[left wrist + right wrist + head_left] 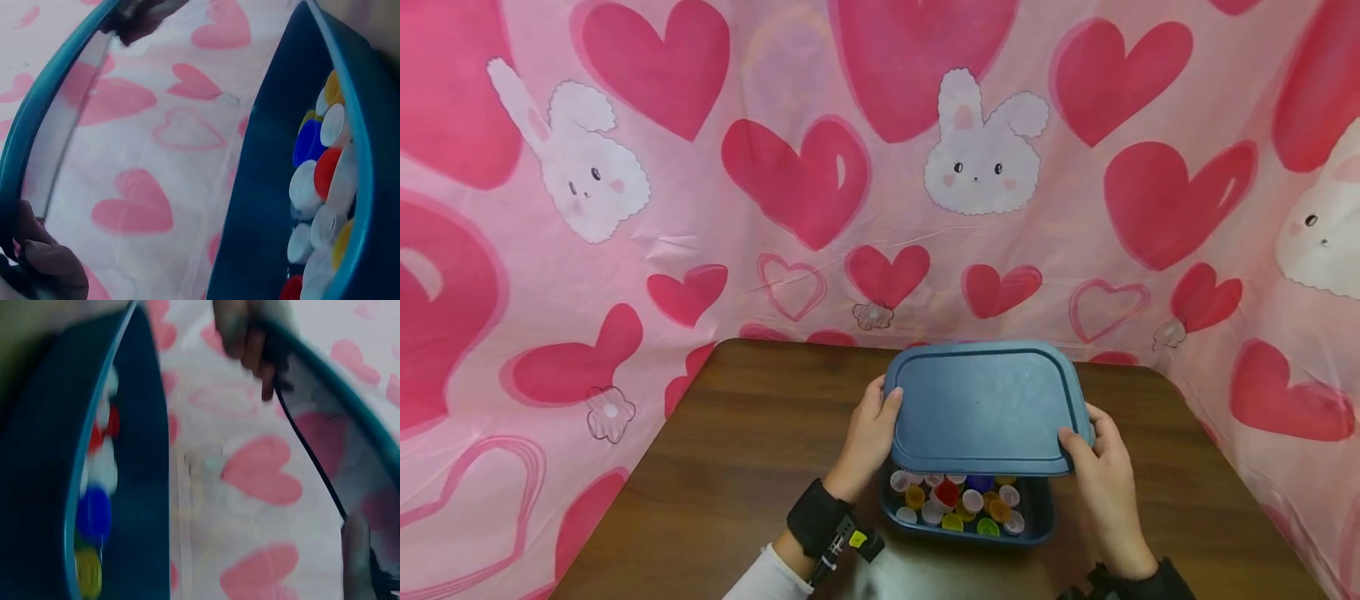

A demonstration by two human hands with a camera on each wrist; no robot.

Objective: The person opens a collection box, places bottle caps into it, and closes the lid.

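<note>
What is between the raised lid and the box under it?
An open gap above the bottle caps; wrist views show only backdrop between lid and box.

even, bright indoor light fills the head view, with a soft sheen on the wooden table [745, 467] and wide-angle bending at the edges. both wrist views are dimmer and soft; the right wrist view shows heavy motion blur.

Left hand [868, 437], right hand [1101, 467] raised side by side, fingers curled, thumbs on top, gripping.
</note>
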